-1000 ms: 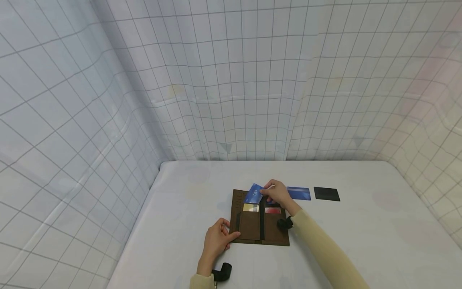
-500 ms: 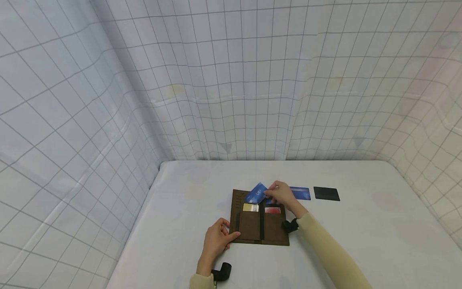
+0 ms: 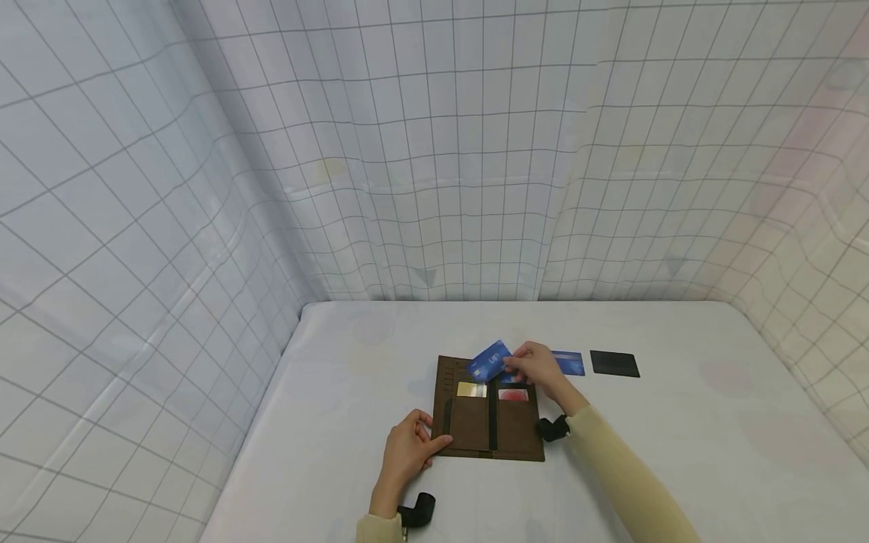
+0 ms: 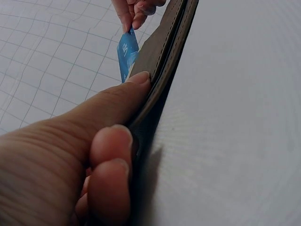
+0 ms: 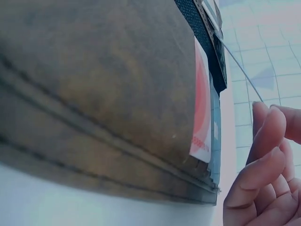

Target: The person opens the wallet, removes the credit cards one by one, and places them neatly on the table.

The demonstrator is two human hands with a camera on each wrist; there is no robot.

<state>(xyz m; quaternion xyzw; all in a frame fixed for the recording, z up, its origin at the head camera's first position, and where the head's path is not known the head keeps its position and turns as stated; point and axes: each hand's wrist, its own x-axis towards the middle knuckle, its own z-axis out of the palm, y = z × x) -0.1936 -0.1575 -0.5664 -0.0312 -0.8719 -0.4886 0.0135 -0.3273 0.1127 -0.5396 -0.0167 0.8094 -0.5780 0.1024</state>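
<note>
The VIP card (image 3: pixel 489 363) has shifted right; right hand (image 3: pixel 537 365) pinches only its right end, risking a slip; left hand (image 3: pixel 406 447) pinches the wallet (image 3: pixel 470 428)

A hand could pass along the table (image 3: pixel 326 422) well left of the wallet (image 3: pixel 471 428) or right of the black card (image 3: pixel 614 363). Over the wallet's far edge, the right hand (image 3: pixel 536 366) and its pinched blue card (image 3: pixel 489 361) stand in the way; the left hand (image 3: pixel 407 451) covers the near left corner. Clearance under that card is hard to judge.
</note>
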